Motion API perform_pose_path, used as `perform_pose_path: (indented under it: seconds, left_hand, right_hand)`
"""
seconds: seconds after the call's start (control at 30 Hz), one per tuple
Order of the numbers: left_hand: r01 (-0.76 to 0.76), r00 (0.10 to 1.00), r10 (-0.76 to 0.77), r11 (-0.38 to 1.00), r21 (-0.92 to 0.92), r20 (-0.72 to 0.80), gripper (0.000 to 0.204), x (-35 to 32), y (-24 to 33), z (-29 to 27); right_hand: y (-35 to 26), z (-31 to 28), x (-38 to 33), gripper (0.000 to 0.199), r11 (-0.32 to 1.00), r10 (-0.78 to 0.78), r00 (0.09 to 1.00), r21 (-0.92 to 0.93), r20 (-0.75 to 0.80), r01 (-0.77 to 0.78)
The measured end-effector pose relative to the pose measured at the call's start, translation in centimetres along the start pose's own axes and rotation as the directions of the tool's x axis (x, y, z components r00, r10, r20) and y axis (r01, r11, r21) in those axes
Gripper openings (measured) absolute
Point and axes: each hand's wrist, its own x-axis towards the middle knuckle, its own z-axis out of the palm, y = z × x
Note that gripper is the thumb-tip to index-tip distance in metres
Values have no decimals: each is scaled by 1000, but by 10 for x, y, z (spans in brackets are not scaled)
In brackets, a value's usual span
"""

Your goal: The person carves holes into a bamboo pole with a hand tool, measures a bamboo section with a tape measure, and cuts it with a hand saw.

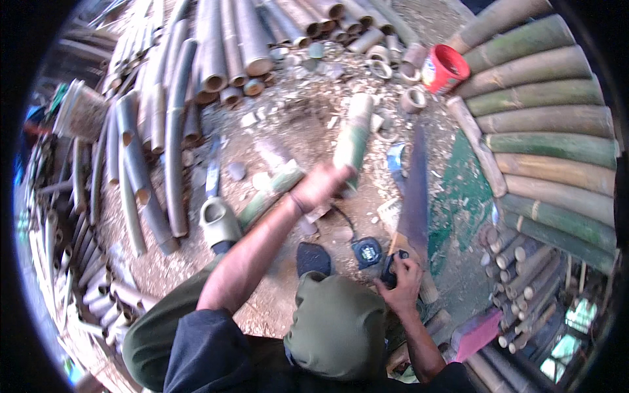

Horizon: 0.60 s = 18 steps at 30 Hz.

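My left hand (319, 186), a little blurred, is closed around the near end of a short green bamboo piece (354, 134), which points away from me. Another green bamboo length (270, 194) lies beneath my left wrist. On the right, my right hand (402, 283) grips the black handle of a handsaw (413, 196). Its long, wide blade points away from me, to the right of the bamboo piece and apart from it. Between my hands, near my knee, a black tape measure (367, 252) rests on the ground.
Long bamboo poles (211, 49) lie at the far left. Thick green bamboo lengths (544, 98) line the right side, with a red bucket (447, 69) at their far end. Thin bamboo pieces (524, 275) are stacked at the near right. Wood shavings (295, 98) cover the ground.
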Motion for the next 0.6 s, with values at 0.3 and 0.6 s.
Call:
perform_pose_path:
  seconds: [0.3,0.6]
  left_hand:
    - [-352,695,678,611,709,-240,58,-123,-95,43]
    - [172,844,53,916,363,-533,59,-142,-153,-150]
  right_hand:
    - [-21,8,69,50,-22,83,859,862,506,-506]
    - [-77,23,36,43,43,166,808,815,565,-578]
